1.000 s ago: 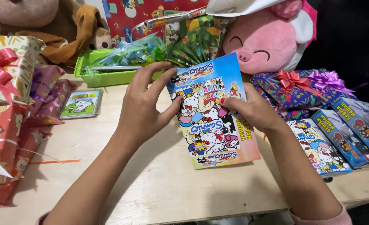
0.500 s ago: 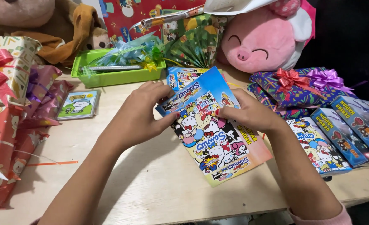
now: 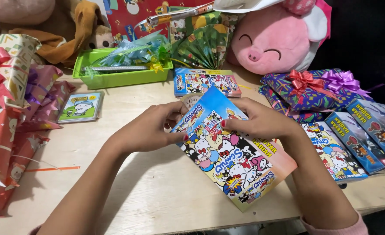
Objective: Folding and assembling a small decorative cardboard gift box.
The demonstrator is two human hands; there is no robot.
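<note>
Both hands grasp the cartoon-print paper sheet (image 3: 233, 156) at its upper end. The left hand (image 3: 151, 128) pinches the left edge; the right hand (image 3: 262, 122) pinches the top. The sheet's long axis runs diagonally from between the hands toward the lower right, over the table (image 3: 157, 191).

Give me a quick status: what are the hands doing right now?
Left hand and right hand both grip the cartoon packet, tilted over the table. Tape roll just behind. Nothing in the way.

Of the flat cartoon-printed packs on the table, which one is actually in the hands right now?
The tilted cartoon pack at centre, gripped by the left hand and right hand. The flat pack behind lies untouched.
</note>
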